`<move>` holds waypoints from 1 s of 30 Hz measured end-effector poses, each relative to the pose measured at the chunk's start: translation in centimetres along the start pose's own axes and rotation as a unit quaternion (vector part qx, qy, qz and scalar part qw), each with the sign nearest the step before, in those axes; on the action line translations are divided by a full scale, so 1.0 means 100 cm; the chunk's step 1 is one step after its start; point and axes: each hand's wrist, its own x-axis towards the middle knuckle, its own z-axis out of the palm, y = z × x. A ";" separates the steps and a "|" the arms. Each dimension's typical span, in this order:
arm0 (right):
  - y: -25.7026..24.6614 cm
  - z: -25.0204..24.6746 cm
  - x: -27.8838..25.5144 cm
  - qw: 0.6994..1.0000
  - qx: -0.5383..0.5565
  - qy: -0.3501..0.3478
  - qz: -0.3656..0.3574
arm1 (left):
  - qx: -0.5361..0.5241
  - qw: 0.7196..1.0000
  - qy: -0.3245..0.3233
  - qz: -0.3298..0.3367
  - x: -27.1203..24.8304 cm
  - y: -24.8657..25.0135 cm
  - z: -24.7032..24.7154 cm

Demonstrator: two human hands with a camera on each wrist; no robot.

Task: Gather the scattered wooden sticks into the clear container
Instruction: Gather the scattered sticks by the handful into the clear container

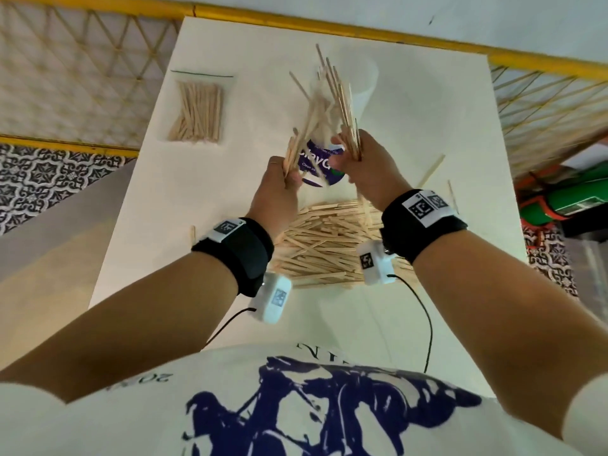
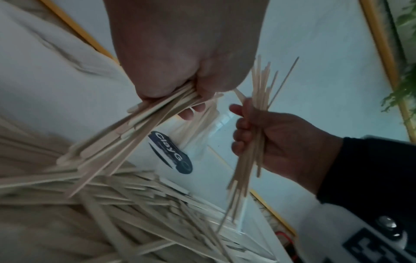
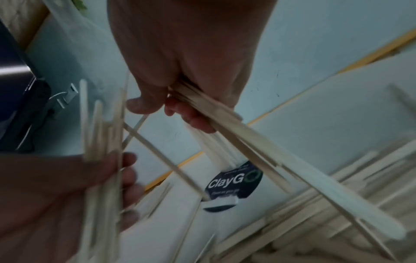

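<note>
Both hands hover over the white table [image 1: 210,199], each gripping a bundle of thin wooden sticks. My left hand [image 1: 281,181] holds its sticks [image 1: 304,130] slanting up to the right. My right hand [image 1: 360,159] holds a fanned bundle [image 1: 340,90]. Between the hands is the clear container [image 1: 316,164] with a purple ClayGo label [image 2: 171,153] [image 3: 234,183]. The bundles' far ends overlap its transparent wall, and blur hides whether they are inside it. Under the wrists, a large pile of sticks [image 1: 325,248] lies on the table.
A clear zip bag of sticks [image 1: 197,110] lies at the back left. Single sticks lie to the right [image 1: 431,171] [image 1: 452,195] and by the left edge [image 1: 193,232]. Yellow railing with netting [image 1: 543,103] borders the table. A green object [image 1: 559,199] stands beyond the right edge.
</note>
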 end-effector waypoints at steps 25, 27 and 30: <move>-0.035 0.028 0.000 0.995 0.015 -0.099 -0.016 | -0.240 0.961 -0.138 -0.006 0.025 0.057 -0.023; -0.037 0.032 0.000 0.993 -0.003 -0.114 -0.010 | -0.196 0.970 -0.140 0.028 0.026 0.062 -0.028; -0.040 0.036 0.002 0.992 0.031 -0.125 0.001 | -0.143 0.980 -0.127 0.046 0.024 0.062 -0.028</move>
